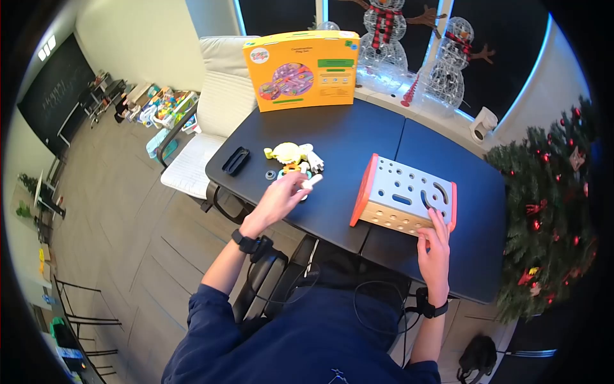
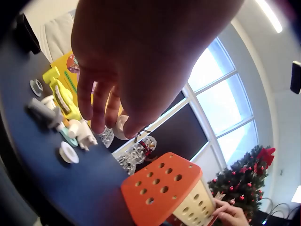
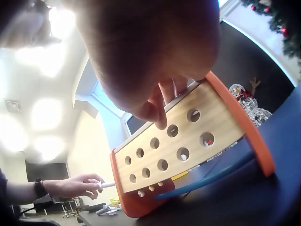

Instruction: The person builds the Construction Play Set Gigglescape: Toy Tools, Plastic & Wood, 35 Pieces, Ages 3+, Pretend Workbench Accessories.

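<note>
My left hand (image 1: 279,200) pinches a white toy bolt (image 1: 312,182) between thumb and fingers, just above a pile of toy parts on the table. Its shaft points toward the box in the right wrist view. The pile has a yellow toy piece (image 2: 64,96), a grey bolt (image 2: 44,113), a white disc-shaped piece (image 2: 68,152) and a grey ring (image 2: 36,87). My right hand (image 1: 435,253) rests on the near edge of a toy workbench box (image 1: 409,182), fingertips on its grey top, thumb by the wooden front panel (image 3: 164,141). The box has orange ends and round holes.
A yellow play set box (image 1: 307,70) stands at the table's far side. A black oblong tray (image 1: 236,161) lies near the left edge. A white chair (image 1: 220,102) is beyond that edge, a decorated Christmas tree (image 1: 543,217) to the right. Cables hang from both wrists.
</note>
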The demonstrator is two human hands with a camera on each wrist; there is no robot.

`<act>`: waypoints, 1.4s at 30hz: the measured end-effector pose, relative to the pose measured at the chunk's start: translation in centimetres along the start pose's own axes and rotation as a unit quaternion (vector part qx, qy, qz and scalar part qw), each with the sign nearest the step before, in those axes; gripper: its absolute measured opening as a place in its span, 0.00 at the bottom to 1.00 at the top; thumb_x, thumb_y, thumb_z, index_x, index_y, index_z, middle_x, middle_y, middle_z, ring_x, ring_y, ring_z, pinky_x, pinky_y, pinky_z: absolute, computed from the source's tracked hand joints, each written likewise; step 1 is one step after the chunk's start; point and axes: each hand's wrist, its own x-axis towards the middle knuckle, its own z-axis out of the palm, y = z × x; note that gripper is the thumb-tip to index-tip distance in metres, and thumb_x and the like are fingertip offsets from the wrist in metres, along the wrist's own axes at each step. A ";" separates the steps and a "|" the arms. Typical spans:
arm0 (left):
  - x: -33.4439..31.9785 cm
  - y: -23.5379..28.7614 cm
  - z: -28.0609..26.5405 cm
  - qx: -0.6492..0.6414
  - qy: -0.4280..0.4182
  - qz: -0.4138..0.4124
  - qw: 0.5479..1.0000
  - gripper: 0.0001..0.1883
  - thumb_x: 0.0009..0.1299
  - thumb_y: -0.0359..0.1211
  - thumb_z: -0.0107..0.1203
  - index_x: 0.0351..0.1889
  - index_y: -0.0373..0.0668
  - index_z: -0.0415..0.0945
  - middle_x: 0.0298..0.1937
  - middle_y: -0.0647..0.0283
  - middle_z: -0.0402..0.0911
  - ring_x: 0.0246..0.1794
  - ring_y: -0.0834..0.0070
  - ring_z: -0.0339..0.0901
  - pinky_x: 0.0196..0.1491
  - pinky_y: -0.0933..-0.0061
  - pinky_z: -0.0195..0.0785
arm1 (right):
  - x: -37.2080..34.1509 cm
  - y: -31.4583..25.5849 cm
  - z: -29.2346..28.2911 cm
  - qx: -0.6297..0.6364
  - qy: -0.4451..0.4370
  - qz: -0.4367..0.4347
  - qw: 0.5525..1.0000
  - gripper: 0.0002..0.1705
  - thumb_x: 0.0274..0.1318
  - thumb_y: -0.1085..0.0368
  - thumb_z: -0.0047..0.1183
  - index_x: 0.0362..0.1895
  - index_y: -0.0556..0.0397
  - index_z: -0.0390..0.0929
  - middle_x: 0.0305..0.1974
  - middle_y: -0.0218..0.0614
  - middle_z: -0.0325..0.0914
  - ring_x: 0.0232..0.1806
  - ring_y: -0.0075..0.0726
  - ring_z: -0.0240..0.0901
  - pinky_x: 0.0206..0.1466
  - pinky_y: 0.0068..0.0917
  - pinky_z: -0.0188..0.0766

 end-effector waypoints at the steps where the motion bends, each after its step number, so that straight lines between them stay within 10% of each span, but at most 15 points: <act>1: 0.6 0.8 0.4 -0.024 -0.009 0.006 1.000 0.19 0.81 0.36 0.64 0.63 0.37 0.78 0.51 0.55 0.87 0.44 0.64 0.89 0.50 0.60 0.82 | 0.0 -0.1 -0.1 0.002 0.000 0.003 1.000 0.03 0.68 0.76 0.59 0.42 0.59 0.84 0.76 0.45 0.75 0.83 0.59 0.63 0.88 0.61 0.49; 8: 5.3 1.6 5.2 -0.130 -0.047 0.041 0.990 0.20 0.83 0.32 0.61 0.69 0.38 0.72 0.52 0.57 0.86 0.45 0.71 0.87 0.51 0.65 0.81 | 0.1 -0.6 -0.2 -0.015 -0.007 0.011 1.000 0.04 0.68 0.77 0.58 0.42 0.59 0.85 0.76 0.46 0.74 0.85 0.60 0.60 0.88 0.61 0.48; 16: 7.6 1.8 7.2 -0.163 -0.049 0.024 0.985 0.17 0.82 0.33 0.62 0.64 0.39 0.72 0.53 0.59 0.88 0.43 0.70 0.86 0.50 0.62 0.80 | -2.6 2.2 0.3 0.065 0.184 0.067 0.978 0.32 0.66 0.80 0.53 0.74 0.60 0.68 0.80 0.54 0.64 0.82 0.57 0.62 0.84 0.49 0.60; 26: 9.3 2.5 7.0 -0.178 -0.072 0.037 0.981 0.13 0.82 0.27 0.59 0.62 0.38 0.76 0.54 0.57 0.88 0.49 0.66 0.87 0.55 0.61 0.80 | -4.1 5.3 2.1 0.122 -0.050 0.297 0.946 0.43 0.68 0.65 0.64 0.81 0.60 0.58 0.75 0.62 0.70 0.80 0.62 0.65 0.80 0.47 0.62; 33: 9.6 3.9 8.1 -0.173 -0.083 0.043 0.981 0.16 0.84 0.30 0.57 0.66 0.38 0.75 0.61 0.53 0.87 0.59 0.61 0.87 0.63 0.58 0.80 | -3.9 7.3 3.9 0.026 -0.072 0.239 0.968 0.20 0.72 0.67 0.61 0.62 0.63 0.78 0.63 0.57 0.80 0.68 0.67 0.74 0.71 0.47 0.69; 42: 11.9 0.3 13.1 -0.349 -0.040 0.052 0.935 0.12 0.89 0.33 0.52 0.62 0.35 0.69 0.68 0.51 0.82 0.72 0.64 0.79 0.75 0.61 0.72 | -2.6 5.2 3.3 0.085 0.030 0.227 0.970 0.16 0.82 0.64 0.50 0.61 0.65 0.78 0.58 0.58 0.81 0.57 0.69 0.78 0.60 0.50 0.75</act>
